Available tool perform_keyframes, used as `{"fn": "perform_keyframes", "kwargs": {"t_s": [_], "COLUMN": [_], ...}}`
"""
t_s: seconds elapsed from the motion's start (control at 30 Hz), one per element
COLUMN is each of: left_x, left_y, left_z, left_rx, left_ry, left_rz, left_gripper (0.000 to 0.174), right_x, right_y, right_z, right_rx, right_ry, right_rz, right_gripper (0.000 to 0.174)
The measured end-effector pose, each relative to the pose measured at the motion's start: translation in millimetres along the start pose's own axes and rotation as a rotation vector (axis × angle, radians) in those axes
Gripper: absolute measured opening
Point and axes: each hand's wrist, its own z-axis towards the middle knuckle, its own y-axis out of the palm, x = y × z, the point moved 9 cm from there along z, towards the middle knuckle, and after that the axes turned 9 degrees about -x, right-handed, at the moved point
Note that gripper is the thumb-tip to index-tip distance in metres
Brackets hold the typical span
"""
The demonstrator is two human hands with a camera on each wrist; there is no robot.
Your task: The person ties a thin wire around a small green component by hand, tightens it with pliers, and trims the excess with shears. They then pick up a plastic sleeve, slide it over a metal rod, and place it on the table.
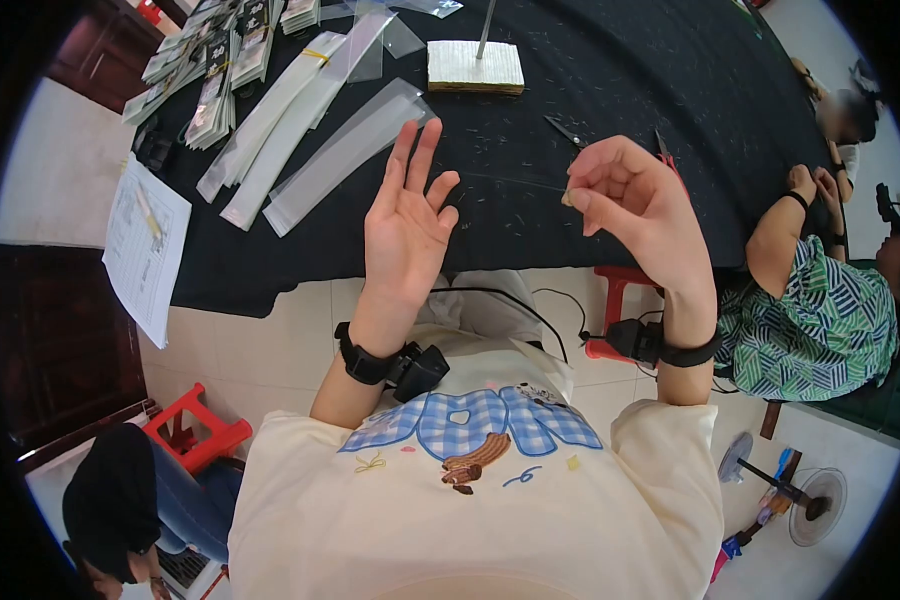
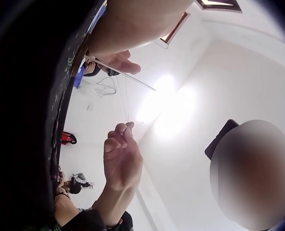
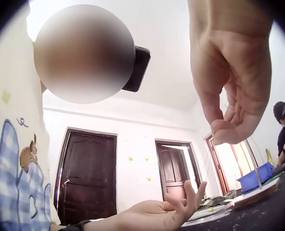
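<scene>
In the head view my left hand (image 1: 407,225) is raised at the table's near edge, palm up, with its fingers apart and loosely extended. My right hand (image 1: 635,200) pinches a fine thread (image 1: 510,181) between thumb and fingertips. From that pinch the thread stretches across to the left hand's fingers. A tiny tan bit (image 1: 567,199) shows at the right fingertips. Seen from the left wrist, thin strands (image 2: 126,98) rise from the right fingertips toward the left hand. How the thread lies on the left fingers is hidden.
A pale block (image 1: 475,68) holds an upright rod behind the hands. Clear plastic sleeves (image 1: 345,160) and packet stacks (image 1: 215,90) lie left on the black cloth (image 1: 510,235). Black scissors (image 1: 564,131) and a red-handled tool (image 1: 664,148) lie near the right hand. Another person (image 1: 820,300) sits right.
</scene>
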Motion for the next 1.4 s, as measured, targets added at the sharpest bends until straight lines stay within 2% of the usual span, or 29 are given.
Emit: {"fn": "perform_keyframes", "kwargs": {"t_s": [0.07, 0.2, 0.37, 0.6, 0.7, 0.77, 0.8, 0.87, 0.9, 0.97, 1.0, 1.07, 1.1, 1.17, 1.2, 1.27, 1.3, 1.37, 1.4], "left_x": [2.0, 3.9, 5.0, 8.9, 9.9, 6.9, 9.0, 7.8, 9.0, 12.2, 13.2, 11.3, 10.8, 10.5, 10.6, 12.8, 13.9, 16.6, 16.6], "left_y": [-4.9, -5.1, -2.1, 2.0, 1.9, 6.7, 3.6, 7.9, 8.3, 25.2, 26.0, 38.9, 36.6, 41.5, 42.6, 45.6, 51.6, 54.2, 58.9], "left_z": [-0.1, 0.2, -1.0, 2.1, 3.8, 7.7, 9.2, 12.7, 12.3, 10.3, 9.4, 4.8, 4.7, 1.8, 0.7, -1.1, -2.7, -3.0, -4.3], "left_rx": [0.085, 0.033, 0.069, 0.103, 0.108, 0.040, 0.041, -0.096, -0.095, -0.243, -0.241, -0.366, -0.364, -0.487, -0.484, -0.424, -0.421, -0.291, -0.289], "left_ry": [0.009, 0.019, -0.044, 0.027, 0.042, 0.049, 0.049, 0.037, 0.037, 0.012, 0.011, -0.063, -0.064, -0.072, -0.073, -0.042, -0.045, -0.037, -0.040], "left_rz": [0.070, 0.133, 0.466, 0.425, 0.343, 0.057, 0.057, -0.430, -0.431, -0.522, -0.523, -0.556, -0.557, -0.413, -0.414, -0.105, -0.106, 0.392, 0.392], "left_gripper": [0.037, 0.038, 0.041, 0.041, 0.039, 0.038, 0.038, 0.038, 0.038, 0.040, 0.040, 0.042, 0.042, 0.044, 0.044, 0.046, 0.046, 0.044, 0.044], "right_x": [2.9, 3.8, -1.7, 6.9, 6.5, 13.6, 18.8, 27.1, 32.9, 40.6, 44.0, 46.4, 44.4, 39.3, 37.7, 30.8, 27.8, 21.6, 20.4], "right_y": [2.8, 4.2, 7.4, 41.0, 49.2, 54.5, 57.9, 57.8, 55.2, 51.6, 46.1, 38.6, 34.6, 28.3, 27.1, 23.4, 23.3, 25.2, 26.1], "right_z": [-2.1, -4.1, -6.3, -14.5, -17.6, -17.9, -18.1, -17.9, -17.4, -16.5, -15.7, -15.2, -14.6, -13.9, -13.7, -14.5, -15.1, -15.6, -15.6], "right_rx": [-0.015, -0.022, -0.033, -0.163, -0.190, -0.216, -0.242, -0.235, -0.213, -0.190, -0.150, -0.107, -0.085, -0.066, -0.066, -0.032, -0.031, -0.044, -0.043], "right_ry": [0.021, 0.035, 0.030, 0.062, 0.079, 0.090, 0.099, 0.094, 0.099, 0.106, 0.120, 0.137, 0.139, 0.148, 0.150, 0.103, 0.106, 0.104, 0.106], "right_rz": [-0.004, -0.002, 0.021, 0.021, -0.042, -0.049, -0.057, -0.067, -0.073, -0.076, -0.085, -0.092, -0.090, -0.105, -0.103, -0.087, -0.084, 0.003, 0.005], "right_gripper": [0.014, 0.015, 0.016, 0.016, 0.016, 0.015, 0.015, 0.014, 0.014, 0.014, 0.014, 0.013, 0.013, 0.013, 0.013, 0.014, 0.014, 0.014, 0.014]}}
